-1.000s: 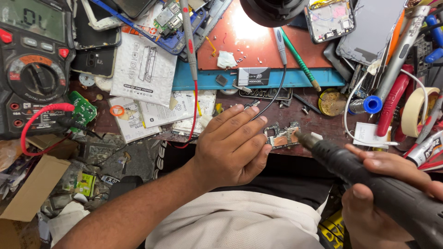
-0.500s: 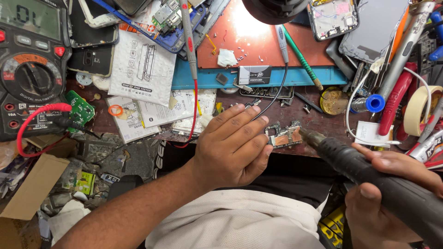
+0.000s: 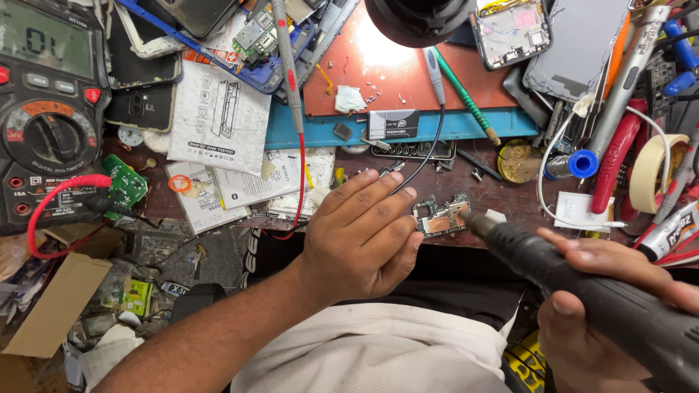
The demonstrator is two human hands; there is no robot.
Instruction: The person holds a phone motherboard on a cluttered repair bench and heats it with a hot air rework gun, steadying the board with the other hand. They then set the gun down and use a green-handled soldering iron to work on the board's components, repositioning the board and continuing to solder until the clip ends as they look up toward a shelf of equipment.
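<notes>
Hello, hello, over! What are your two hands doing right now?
Left hand flat on bench edge, fingertips pinning small circuit board. Right hand gripping black rotary tool, tip at board's right edge. Black cable lies just behind board; not blocking.

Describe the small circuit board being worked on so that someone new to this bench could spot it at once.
At the wooden bench's front edge, between the left hand and the black rotary tool's tip, lies a small bare silver circuit board. Unlike the phone boards at the back, it has no casing.
</notes>
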